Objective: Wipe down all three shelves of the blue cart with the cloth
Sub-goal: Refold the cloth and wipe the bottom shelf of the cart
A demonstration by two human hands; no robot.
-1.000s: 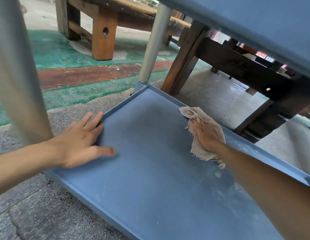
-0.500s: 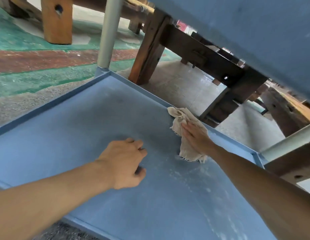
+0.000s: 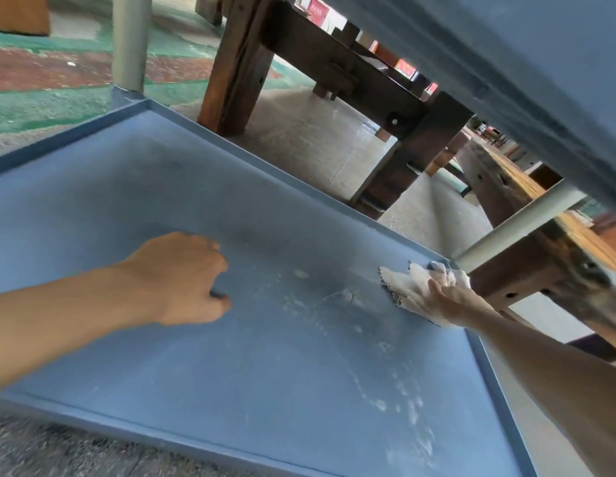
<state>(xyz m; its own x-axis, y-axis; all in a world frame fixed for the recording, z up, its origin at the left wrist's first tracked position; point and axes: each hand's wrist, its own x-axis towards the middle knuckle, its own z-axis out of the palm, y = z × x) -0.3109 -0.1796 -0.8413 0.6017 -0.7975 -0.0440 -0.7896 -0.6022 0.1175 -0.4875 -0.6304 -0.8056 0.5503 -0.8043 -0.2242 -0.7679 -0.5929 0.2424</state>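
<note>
Right hand lay flat on the cloth, palm down, fingers spread, pressing it to the bottom shelf; a press, not a pinch. Cloth sat in the far right corner of that shelf, touching or just short of the rim, right beside the grey post that rose there. Cloth was bunched, its loose edge trailing toward the shelf middle.

Left hand was loosely curled, knuckles down on the shelf middle, holding nothing; probably a brace. Could not tell how much weight it carried.

Key relation: the unwiped part lay from the cloth back toward the near rim, along the right side. A pale dusty streak ran from just near of the cloth down to the near right corner. So the next stroke likely called for a pull toward the body along that rim. Right hand was the nearer one, already on the cloth; left was well apart from it.

Surface: flat painted blue metal, low raised lip all round, so dust may pack into the corners. Far left part looked cleaner, though blurred.

Room: the next shelf up hung close overhead, little clearance. Wooden bench legs stood beyond the far rim, on a concrete floor.
</note>
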